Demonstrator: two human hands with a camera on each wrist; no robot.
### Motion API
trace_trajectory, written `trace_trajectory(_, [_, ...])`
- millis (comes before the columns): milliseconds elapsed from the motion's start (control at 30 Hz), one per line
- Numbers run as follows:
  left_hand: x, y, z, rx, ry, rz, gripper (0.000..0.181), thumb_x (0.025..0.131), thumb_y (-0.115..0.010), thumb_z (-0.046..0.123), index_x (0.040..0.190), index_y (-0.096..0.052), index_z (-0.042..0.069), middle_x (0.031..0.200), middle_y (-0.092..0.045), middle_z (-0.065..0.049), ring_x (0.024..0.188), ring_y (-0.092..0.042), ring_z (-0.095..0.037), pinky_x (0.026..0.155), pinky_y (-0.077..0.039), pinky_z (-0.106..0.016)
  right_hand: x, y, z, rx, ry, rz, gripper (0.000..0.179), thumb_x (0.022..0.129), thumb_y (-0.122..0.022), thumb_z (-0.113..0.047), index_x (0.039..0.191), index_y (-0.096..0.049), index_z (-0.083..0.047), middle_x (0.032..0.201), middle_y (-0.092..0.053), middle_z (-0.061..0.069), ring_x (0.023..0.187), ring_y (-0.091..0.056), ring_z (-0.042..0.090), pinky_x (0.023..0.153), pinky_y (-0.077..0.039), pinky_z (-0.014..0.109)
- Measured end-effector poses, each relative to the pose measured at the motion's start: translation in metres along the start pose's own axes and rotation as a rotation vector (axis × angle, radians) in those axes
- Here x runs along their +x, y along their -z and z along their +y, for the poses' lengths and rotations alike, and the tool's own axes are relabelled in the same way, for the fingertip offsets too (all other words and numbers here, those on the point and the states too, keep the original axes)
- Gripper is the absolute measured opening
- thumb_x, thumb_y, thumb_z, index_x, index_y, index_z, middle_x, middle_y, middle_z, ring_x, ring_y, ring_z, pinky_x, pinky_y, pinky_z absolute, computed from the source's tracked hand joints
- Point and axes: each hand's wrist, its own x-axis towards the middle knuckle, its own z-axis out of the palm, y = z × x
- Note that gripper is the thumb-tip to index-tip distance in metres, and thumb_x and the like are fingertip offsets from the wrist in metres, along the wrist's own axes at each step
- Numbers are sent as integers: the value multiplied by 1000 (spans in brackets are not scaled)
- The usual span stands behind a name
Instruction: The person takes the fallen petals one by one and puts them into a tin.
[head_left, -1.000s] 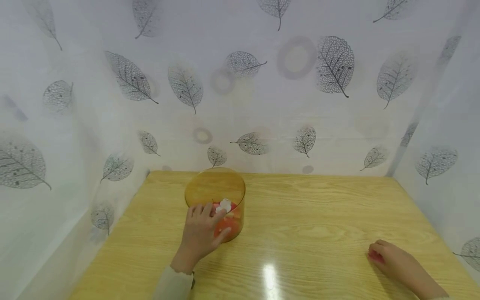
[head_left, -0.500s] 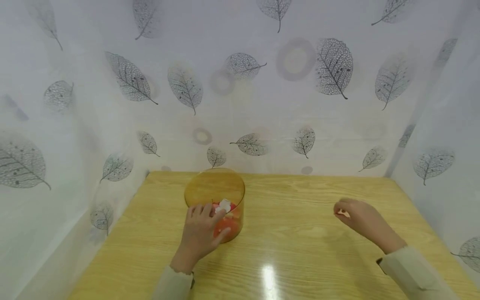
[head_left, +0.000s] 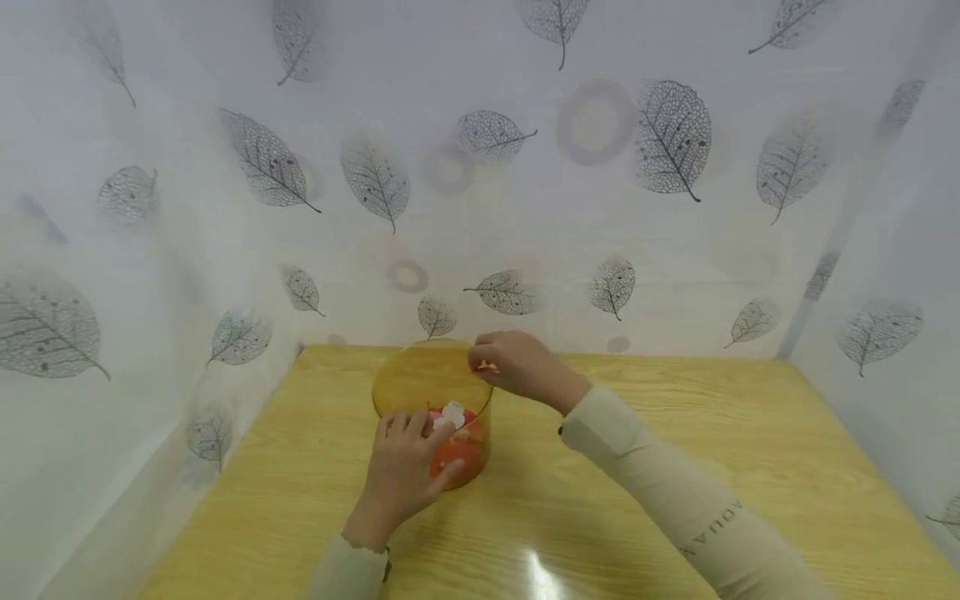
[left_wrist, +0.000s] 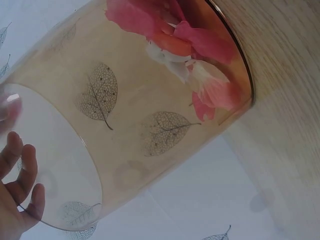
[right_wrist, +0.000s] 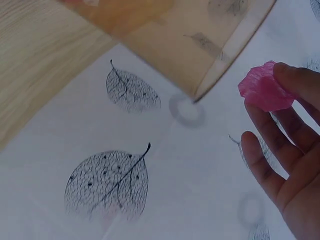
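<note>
A round amber see-through container [head_left: 431, 375] stands on the table, left of the middle. My left hand [head_left: 401, 468] holds its near rim; in the left wrist view the fingers [left_wrist: 25, 172] bend over the edge. Pink, red and white petals [left_wrist: 172, 47] lie at the container's bottom, with a white one [head_left: 452, 413] on top in the head view. My right hand [head_left: 525, 367] is at the right side of the container's mouth. Between thumb and fingertips it pinches a crumpled pink petal [right_wrist: 266, 89], clearest in the right wrist view and mostly hidden from above.
A light wood-grain table [head_left: 660, 467] spreads out to the right of the container. White sheeting [head_left: 540, 217] printed with grey leaves closes off the back and both sides. The container's wall rises between the two hands.
My right hand has lifted from the right part of the table and swung left to the container's mouth, carrying the pink petal. My left hand keeps its place on the rim.
</note>
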Motion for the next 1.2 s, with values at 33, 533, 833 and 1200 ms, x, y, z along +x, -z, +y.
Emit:
trace_trajectory(33, [0,0,0,0,1,-2,43,70,-75,49,103,-61,27,88,-51,-2,78,-47,-22,79,-43,-45,9,-5,-4,3,5,-30,3,84,-67,-12,82,-67,-13,83,-67,-2,72,-62,12,68,-51,25])
trace_trajectory(533, [-2,0,1,1,-14,13,40,72,-71,52,100,-58,26,85,-49,0,78,-47,-21,79,-41,-43,69,-57,-32,-55,41,-332,4,87,-65,-20,84,-67,-20,81,-66,-9,73,-56,6,68,-45,18])
trace_trajectory(833, [-1,-1,2,-8,-9,1,40,73,-72,51,100,-57,26,87,-49,0,78,-48,-20,79,-42,-44,72,-64,-31,-16,22,-390,24,86,-68,-20,110,-66,-17,99,-70,-3,86,-64,8,76,-50,19])
trace_trajectory(1200, [0,1,2,-8,-3,8,44,70,-74,48,105,-60,25,87,-51,-1,79,-49,-21,80,-43,-45,53,-44,-9,-51,-8,-302,25,88,-65,-23,111,-64,-15,99,-70,0,88,-65,13,74,-53,28])
